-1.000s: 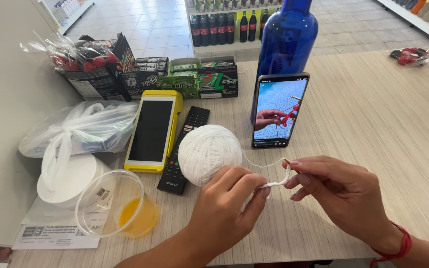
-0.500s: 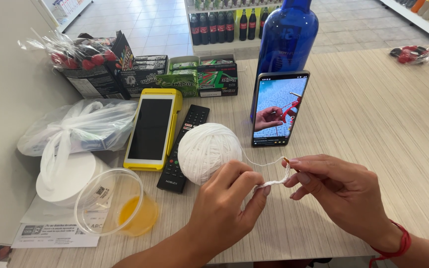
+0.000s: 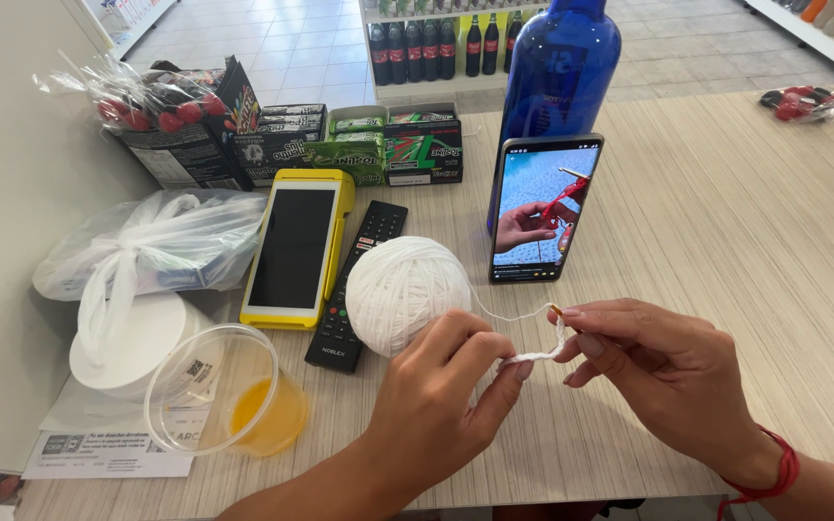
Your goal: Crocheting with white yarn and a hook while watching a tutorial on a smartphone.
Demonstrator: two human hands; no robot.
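left hand [image 3: 436,396] grip pinches white crochet strip [image 3: 542,352]; right hand [image 3: 658,371] grip closed on hook [image 3: 556,310]. keep strand from yarn ball [image 3: 407,294] lightly taut, stitches even, ball steady on tabletop [image 3: 726,232].

Two bare forearms enter from the bottom edge of the frame, no sleeves showing. Left hand [image 3: 431,400]: no ring, no watch, nails short and unpainted. Right hand [image 3: 663,371]: a thin red cord bracelet [image 3: 782,466] around the wrist at lower right; fingers otherwise unadorned, nails plain.
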